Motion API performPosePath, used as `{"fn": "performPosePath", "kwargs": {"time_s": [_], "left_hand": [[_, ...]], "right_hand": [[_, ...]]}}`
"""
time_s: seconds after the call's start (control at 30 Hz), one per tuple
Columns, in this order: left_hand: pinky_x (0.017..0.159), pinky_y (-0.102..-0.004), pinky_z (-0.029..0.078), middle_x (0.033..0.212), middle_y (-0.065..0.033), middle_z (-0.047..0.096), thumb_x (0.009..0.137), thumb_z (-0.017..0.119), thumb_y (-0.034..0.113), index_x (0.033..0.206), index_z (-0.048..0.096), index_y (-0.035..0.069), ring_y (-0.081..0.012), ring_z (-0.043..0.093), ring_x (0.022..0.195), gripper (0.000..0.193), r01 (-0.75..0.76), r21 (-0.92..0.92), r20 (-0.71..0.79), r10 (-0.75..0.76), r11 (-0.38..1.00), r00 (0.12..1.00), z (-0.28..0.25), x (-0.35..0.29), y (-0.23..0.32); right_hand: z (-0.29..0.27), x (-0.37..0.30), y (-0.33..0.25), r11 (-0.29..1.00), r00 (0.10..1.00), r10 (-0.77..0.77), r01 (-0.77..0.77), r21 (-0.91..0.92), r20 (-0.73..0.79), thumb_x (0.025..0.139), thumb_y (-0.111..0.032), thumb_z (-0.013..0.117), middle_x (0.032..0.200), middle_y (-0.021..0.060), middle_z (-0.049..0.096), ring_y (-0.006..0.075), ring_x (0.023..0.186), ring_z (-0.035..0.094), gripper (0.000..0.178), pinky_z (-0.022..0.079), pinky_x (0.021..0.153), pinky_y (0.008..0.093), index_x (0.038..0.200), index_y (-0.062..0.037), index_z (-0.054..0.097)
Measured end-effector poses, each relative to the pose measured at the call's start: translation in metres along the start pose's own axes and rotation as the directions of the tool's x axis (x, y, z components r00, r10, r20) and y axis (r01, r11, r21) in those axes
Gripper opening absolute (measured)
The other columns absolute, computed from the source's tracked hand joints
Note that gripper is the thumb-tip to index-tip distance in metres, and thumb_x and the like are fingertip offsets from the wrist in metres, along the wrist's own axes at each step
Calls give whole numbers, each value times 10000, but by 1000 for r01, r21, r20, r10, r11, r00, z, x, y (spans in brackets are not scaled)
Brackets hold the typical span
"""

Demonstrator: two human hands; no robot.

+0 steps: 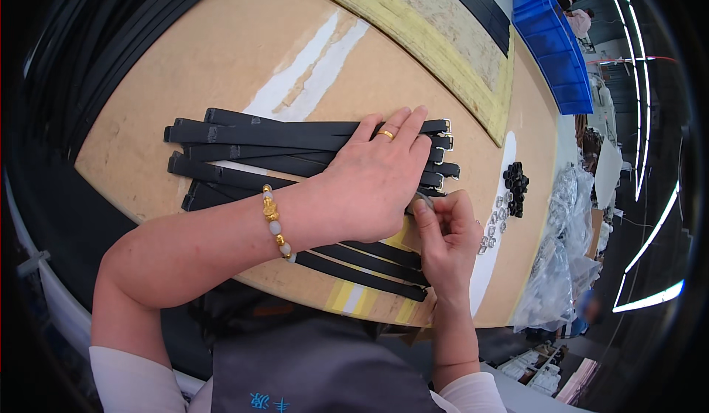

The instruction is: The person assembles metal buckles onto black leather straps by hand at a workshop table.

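Note:
Several black belt-like straps (258, 134) lie in a loose stack across the table, with small silver buckles (446, 126) at their right ends. My left hand (388, 169) rests over the stack, fingers stretched out across the straps close to the buckles. Its thumb is hidden. Just beside it, my right hand (448, 232) is closed in a pinch on a short dark strap end (422, 200), partly covered by the fingers. Below my left wrist, more black straps (369, 271) lie side by side, ending near my right wrist.
Silver buckles (490, 230) and small black pieces (515, 184) lie in piles to the right. A larger bundle of black straps (125, 51) lies at the far left. A yellow-edged board (413, 32) and a blue bin (552, 47) are at the back; clear plastic bags (557, 243) lie beyond the right edge.

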State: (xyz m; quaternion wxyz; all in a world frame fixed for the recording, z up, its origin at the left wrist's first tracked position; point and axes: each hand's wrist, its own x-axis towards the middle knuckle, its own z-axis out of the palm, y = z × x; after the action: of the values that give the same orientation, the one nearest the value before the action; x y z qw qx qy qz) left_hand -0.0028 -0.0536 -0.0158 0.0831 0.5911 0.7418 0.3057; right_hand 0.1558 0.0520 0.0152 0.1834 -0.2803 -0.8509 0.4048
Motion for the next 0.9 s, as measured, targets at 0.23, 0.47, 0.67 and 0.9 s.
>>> {"fn": "performPosePath", "kwargs": {"time_s": [0.23, 0.47, 0.67, 0.9], "left_hand": [[1219, -560, 278, 1591, -342, 313, 814, 734, 88, 1424, 429, -99, -442, 327, 1517, 707, 8, 0, 17, -8, 1000, 1000, 1, 2, 1], [1221, -555, 273, 1584, -345, 319, 805, 741, 84, 1416, 433, -91, -440, 329, 1516, 706, 4, -4, 4, -4, 1000, 1000, 2, 2, 0], [1223, -556, 270, 1587, -343, 312, 799, 744, 82, 1421, 430, -94, -442, 328, 1516, 718, 8, 4, 33, -8, 1000, 999, -1, 3, 3], [1222, -562, 271, 1586, -342, 314, 801, 746, 86, 1416, 436, -99, -447, 326, 1516, 713, 2, -13, 14, -2, 1000, 1000, -1, 1, 1]], "right_hand": [[-11, -5, 1, 995, 985, 95, -90, -38, 145, 978, -47, 727, 609, -24, 557, 16, 553, 439, 196, 364, 489, 220, 866, -10, 570], [-5, -7, -7, 987, 998, 0, 9, -158, 60, 979, -55, 739, 633, -1, 578, 29, 564, 485, 202, 391, 501, 231, 875, -3, 574], [-9, -10, -1, 986, 996, 93, -91, 139, -5, 984, -52, 730, 650, 2, 600, 33, 558, 456, 204, 391, 504, 225, 865, -10, 570], [-10, -8, -9, 977, 982, 44, -3, -213, 186, 987, -70, 729, 635, -25, 582, 16, 547, 440, 229, 355, 489, 221, 860, -26, 543]]}}
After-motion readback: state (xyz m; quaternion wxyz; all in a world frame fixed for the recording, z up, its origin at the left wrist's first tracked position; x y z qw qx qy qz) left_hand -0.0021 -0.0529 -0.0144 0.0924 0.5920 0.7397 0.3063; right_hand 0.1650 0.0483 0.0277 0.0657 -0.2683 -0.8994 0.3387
